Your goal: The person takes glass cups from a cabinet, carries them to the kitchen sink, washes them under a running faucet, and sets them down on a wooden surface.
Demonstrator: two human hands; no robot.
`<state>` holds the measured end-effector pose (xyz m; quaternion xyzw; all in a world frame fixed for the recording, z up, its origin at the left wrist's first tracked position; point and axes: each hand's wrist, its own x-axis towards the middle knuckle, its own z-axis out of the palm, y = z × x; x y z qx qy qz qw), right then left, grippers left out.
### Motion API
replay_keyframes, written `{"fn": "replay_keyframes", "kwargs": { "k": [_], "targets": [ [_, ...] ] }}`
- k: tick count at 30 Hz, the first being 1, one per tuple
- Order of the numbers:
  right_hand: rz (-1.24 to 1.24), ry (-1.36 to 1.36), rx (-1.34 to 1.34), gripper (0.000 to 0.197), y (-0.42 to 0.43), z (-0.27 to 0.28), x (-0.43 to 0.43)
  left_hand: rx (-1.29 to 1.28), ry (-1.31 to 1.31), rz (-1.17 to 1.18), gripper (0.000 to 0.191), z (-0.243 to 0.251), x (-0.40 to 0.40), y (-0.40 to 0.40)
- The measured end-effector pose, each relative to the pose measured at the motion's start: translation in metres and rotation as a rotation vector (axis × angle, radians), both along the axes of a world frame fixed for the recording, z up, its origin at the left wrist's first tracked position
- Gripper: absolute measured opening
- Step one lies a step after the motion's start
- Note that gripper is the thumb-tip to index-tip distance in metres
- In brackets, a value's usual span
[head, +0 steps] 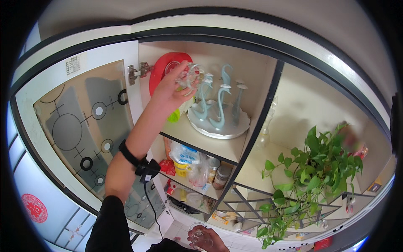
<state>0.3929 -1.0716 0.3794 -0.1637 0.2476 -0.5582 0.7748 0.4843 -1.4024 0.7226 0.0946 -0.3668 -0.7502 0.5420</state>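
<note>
My left hand (173, 85) is raised to the upper shelf of an open cabinet, its fingers wrapped around a clear glass (190, 75). Just right of it stands a rack of pale blue swan-necked figures (219, 110) on a white scalloped round base (220, 134). The glass is near the top of the leftmost swans; whether it touches them I cannot tell. Low in the picture, my right hand (215, 240) holds another clear glass (198, 237) close to my body. Behind my left hand are a red round object (157, 75) and a bright green item (173, 116).
A frosted-glass cabinet door (91, 116) stands open on the left. Lower shelves hold plastic bags (184, 152) and lidded jars (221, 178). On the right, a trailing potted plant (311, 170) hangs over lattice shelving (248, 201). A black strap with a corded device (148, 170) circles my left forearm.
</note>
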Motion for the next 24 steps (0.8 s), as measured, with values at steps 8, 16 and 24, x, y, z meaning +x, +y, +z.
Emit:
{"fn": "replay_keyframes", "kwargs": {
  "k": [8,16,24],
  "targets": [
    [-0.154,0.223,-0.061,0.041,-0.006,0.016,-0.014,-0.075,0.006,0.161,0.034,0.019,-0.036,-0.085],
    [-0.27,0.106,0.121,0.038,-0.009,0.015,-0.016,-0.334,-0.473,0.508,0.036,0.03,-0.104,-0.146],
    [-0.345,0.048,0.143,0.029,-0.007,0.019,-0.022,-0.681,-1.061,0.582,0.046,0.036,-0.126,-0.143]
  ]
}}
